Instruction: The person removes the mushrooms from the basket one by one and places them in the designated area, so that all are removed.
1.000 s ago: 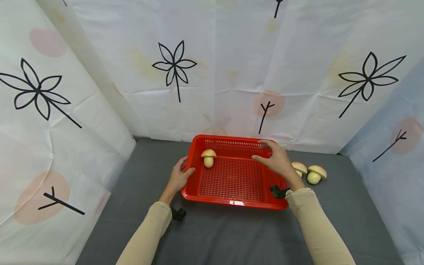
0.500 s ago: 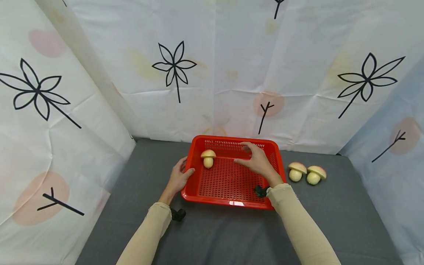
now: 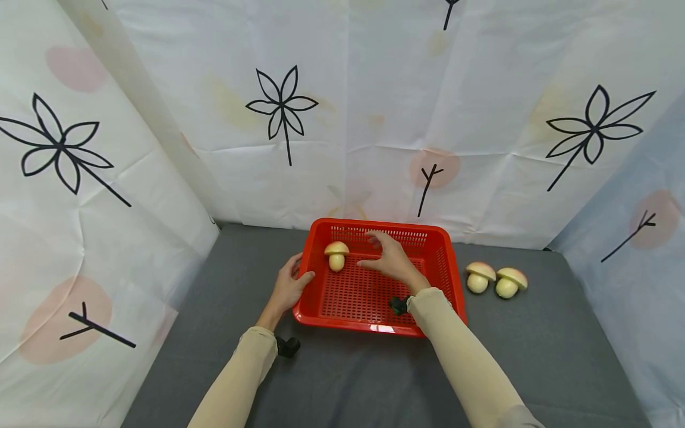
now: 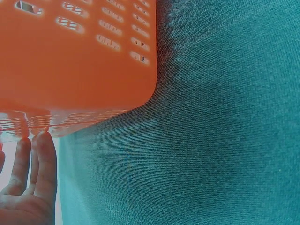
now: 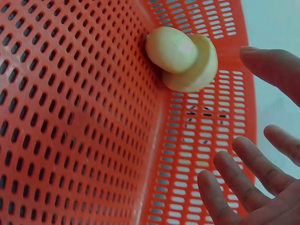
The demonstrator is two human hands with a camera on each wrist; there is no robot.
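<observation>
The left grip (image 3: 289,287) grasps the red basket (image 3: 337,322) at its left rim: the thumb lies over the rim and the fingers reach along the outside. In the left wrist view, fingertips of that grip touch the slotted outer wall. The right grip (image 3: 392,259) is released and holds nothing; its thumb and fingers are spread apart over the inside of the basket. Left of the right grip, near its fingertips but apart from them, is the mushroom (image 3: 337,255), inside the basket; from the left grip it lies to the right and a little farther off. The right wrist view shows its cap toward the slotted wall and its stem toward the base. Well to the right of the right grip, outside the basket, the near spare (image 3: 478,276) and the far spare (image 3: 511,282), both mushrooms, rest side by side on the grey table (image 3: 342,380); whether they touch is hard to tell. Behind the left grip a dark device (image 3: 289,347) sits by the beige cuff (image 3: 261,345). Beyond both grips hangs a white cloth (image 3: 342,119) with black plant outlines
</observation>
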